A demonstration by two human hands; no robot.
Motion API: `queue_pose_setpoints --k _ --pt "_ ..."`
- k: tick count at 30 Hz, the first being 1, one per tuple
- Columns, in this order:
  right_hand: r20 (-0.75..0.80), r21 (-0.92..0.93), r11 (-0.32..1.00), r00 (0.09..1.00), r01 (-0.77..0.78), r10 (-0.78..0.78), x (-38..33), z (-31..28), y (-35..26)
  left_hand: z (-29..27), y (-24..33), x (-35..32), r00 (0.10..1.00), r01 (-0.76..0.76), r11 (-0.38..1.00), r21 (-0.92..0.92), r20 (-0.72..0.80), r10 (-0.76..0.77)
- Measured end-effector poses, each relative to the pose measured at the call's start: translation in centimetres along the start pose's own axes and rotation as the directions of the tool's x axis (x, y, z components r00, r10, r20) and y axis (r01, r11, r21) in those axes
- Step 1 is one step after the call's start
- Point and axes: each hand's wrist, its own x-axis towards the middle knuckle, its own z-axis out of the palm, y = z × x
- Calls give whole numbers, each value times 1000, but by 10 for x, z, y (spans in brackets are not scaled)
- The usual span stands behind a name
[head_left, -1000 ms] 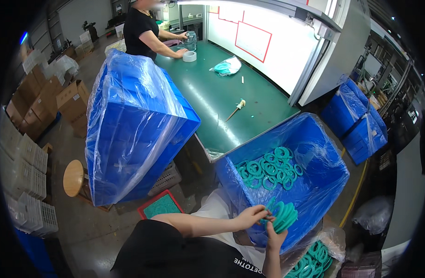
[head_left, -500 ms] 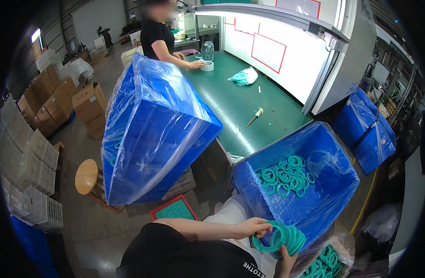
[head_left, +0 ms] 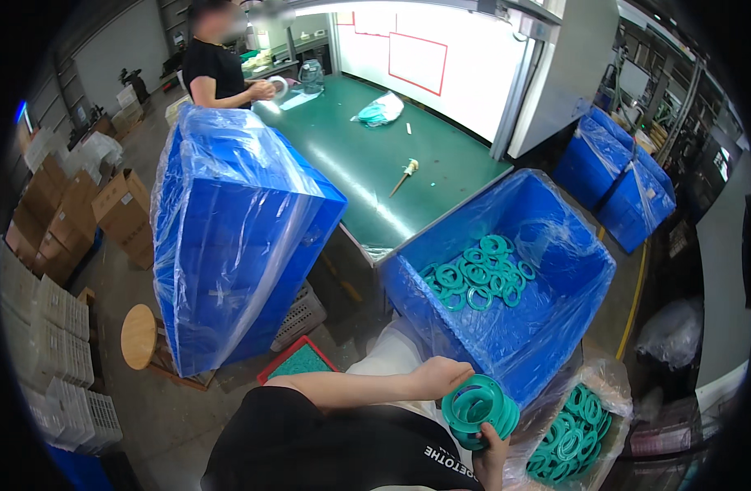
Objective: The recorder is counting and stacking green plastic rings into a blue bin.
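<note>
My right hand [head_left: 491, 452] is closed round a stack of green plastic rings [head_left: 459, 436] in front of my body, its thumb over the near side. My left hand [head_left: 441, 377] is at the upper rim of that stack, fingers curled together; what they pinch, if anything, is hidden. Just beyond is a blue bin [head_left: 547, 340] lined with clear film, with loose green rings [head_left: 479, 296] piled on its floor. Beside my right hand, a film-lined box [head_left: 619, 393] holds more green rings [head_left: 573, 434].
A second film-covered blue bin [head_left: 244, 245] stands tilted at left, near a round wooden stool [head_left: 139, 335] and a red tray [head_left: 330, 357] of green bits. On the green table [head_left: 342, 147] lie a wooden-handled tool [head_left: 405, 177] and a bag [head_left: 379, 110]. A co-worker [head_left: 216, 74] holds a white roll.
The ring my left hand held apart is now against the stack, and the stack faces upward more. The view has shifted right. The co-worker has lifted the white roll off the table.
</note>
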Motion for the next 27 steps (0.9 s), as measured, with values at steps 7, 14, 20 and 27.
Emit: queue_pose_setpoints --k 7,14,20,27 --pt "-262 622 741 959 253 -108 -19 -94 -37 4 -4 24 792 609 354 -710 521 -317" --pt "-428 -141 979 883 147 -194 -21 -77 -9 43 -6 1 682 730 157 -665 699 -216" --pt "409 -899 49 873 435 -265 -4 12 -9 35 9 -14 647 754 141 -641 687 -332" --pt "56 -450 816 924 362 -379 13 12 5 6 9 -17 702 693 295 -658 522 -485"
